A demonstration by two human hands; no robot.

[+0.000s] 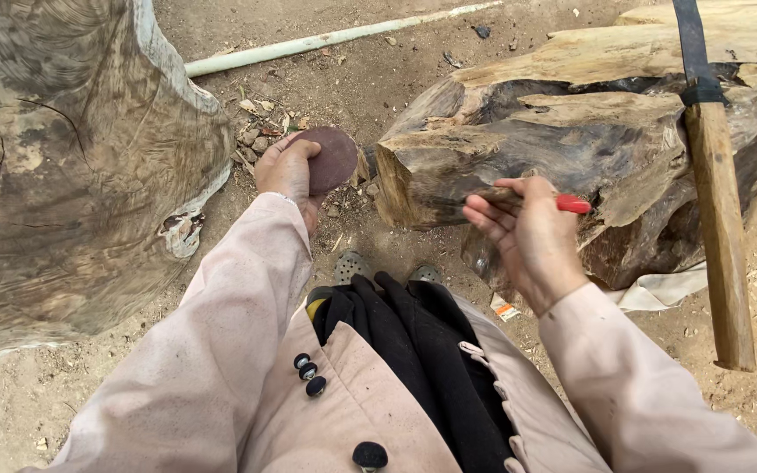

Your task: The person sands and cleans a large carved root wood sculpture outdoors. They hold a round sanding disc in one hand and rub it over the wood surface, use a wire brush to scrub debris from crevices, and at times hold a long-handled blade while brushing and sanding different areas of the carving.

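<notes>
Here, round brown sanding disc [333, 158] in left hand [286, 171]

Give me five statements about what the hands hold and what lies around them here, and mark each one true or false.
1. The left hand holds a round brown sanding disc. True.
2. The right hand is empty. False: it grips a slim tool with a red end, held against the dark wood block.
3. A wooden handle leans against the wood block on the right. True.
4. A pale pipe lies on the dirt ground beyond the hands. True.
5. The large log slab stands to the person's right. False: it stands to the left.
</notes>
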